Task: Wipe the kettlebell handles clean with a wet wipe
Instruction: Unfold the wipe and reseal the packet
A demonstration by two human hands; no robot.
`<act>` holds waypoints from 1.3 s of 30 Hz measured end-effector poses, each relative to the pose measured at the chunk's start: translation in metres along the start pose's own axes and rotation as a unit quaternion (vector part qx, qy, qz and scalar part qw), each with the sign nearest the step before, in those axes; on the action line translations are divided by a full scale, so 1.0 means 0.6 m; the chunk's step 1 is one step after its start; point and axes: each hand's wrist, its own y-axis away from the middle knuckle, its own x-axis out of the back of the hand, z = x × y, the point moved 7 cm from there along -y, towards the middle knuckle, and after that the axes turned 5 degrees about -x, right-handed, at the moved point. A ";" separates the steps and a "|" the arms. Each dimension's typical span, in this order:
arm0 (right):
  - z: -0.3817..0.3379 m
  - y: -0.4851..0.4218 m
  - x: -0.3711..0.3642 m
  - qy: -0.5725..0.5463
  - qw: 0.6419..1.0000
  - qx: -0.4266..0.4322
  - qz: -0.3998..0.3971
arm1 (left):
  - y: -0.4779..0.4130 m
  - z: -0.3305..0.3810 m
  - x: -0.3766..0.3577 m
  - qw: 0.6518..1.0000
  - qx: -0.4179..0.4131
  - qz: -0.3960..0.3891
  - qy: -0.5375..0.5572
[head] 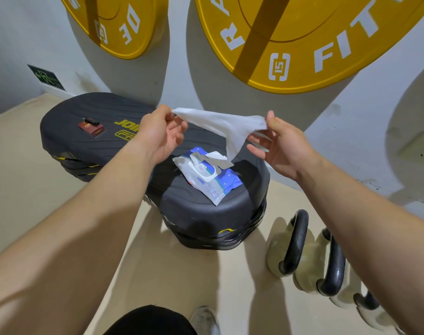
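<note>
A white wet wipe [220, 124] is stretched in the air between my two hands. My left hand [161, 134] pinches its left corner and my right hand [281, 146] pinches its right end. Below them the blue and white wipe pack [220, 183] lies with its lid flipped open on a black step platform [206, 213]. On the floor at the lower right stand pale kettlebells with black handles: one [294, 245] nearest the platform, a second [333, 269] behind my right forearm, and a third [365, 303] partly hidden.
Two yellow weight plates [303, 56] hang on the white wall behind. A small red box [92, 128] lies on the far end of the platform. My knee and a grey shoe [205, 320] are at the bottom edge, on the beige floor.
</note>
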 end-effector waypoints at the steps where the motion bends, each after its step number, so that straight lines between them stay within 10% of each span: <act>1: -0.002 0.001 -0.002 0.004 1.000 0.005 -0.002 | 0.002 -0.005 -0.003 1.000 0.002 0.000 -0.002; 8: -0.016 0.004 -0.029 -0.001 1.000 0.024 0.009 | 0.028 -0.063 -0.054 0.996 0.027 -0.010 -0.084; 20: -0.048 0.029 -0.053 0.026 0.998 0.049 -0.016 | 0.101 -0.035 -0.139 0.907 -0.219 -0.095 -0.347; 39: -0.051 0.033 -0.027 0.073 0.996 0.056 0.007 | 0.081 -0.021 -0.118 0.911 -0.234 -0.014 -0.338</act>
